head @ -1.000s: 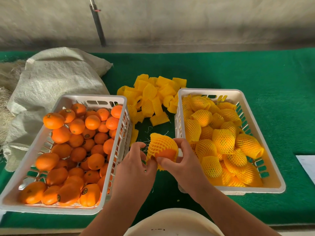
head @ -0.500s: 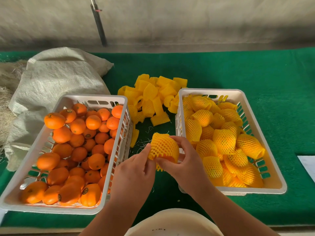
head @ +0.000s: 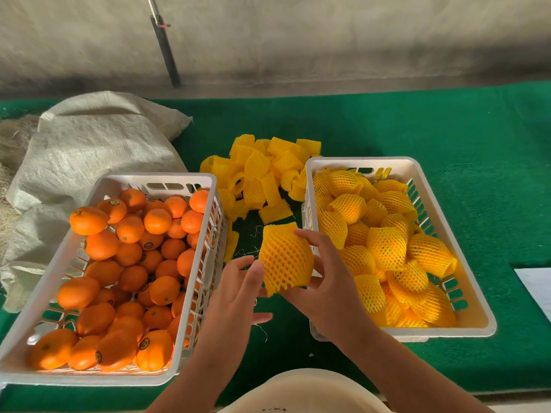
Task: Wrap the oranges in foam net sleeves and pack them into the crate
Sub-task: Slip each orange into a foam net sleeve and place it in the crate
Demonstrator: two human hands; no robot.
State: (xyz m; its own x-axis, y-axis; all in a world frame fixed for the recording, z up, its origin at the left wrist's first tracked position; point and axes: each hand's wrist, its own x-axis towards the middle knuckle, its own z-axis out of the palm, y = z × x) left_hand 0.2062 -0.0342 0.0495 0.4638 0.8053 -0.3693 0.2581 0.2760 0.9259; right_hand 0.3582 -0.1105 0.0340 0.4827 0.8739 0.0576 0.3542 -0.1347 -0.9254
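Note:
My right hand (head: 326,281) grips an orange fully covered by a yellow foam net sleeve (head: 284,259), held above the green mat between the two crates. My left hand (head: 238,290) is beside it with fingers spread and relaxed, fingertips just at the sleeve's left edge. The left white crate (head: 190,296) is full of bare oranges (head: 131,263). The right white crate (head: 474,293) holds several wrapped oranges (head: 384,248). A heap of empty yellow sleeves (head: 259,174) lies on the mat behind my hands.
A grey woven sack (head: 89,147) lies behind the left crate. The green mat (head: 447,129) covers the table to the far wall. A white sheet (head: 536,287) pokes in at the right edge. A dark pole (head: 165,52) leans on the wall.
The sleeve has been pulled fully over the orange, hiding the fruit. My left hand has let go and opened. My right hand has turned the wrapped orange.

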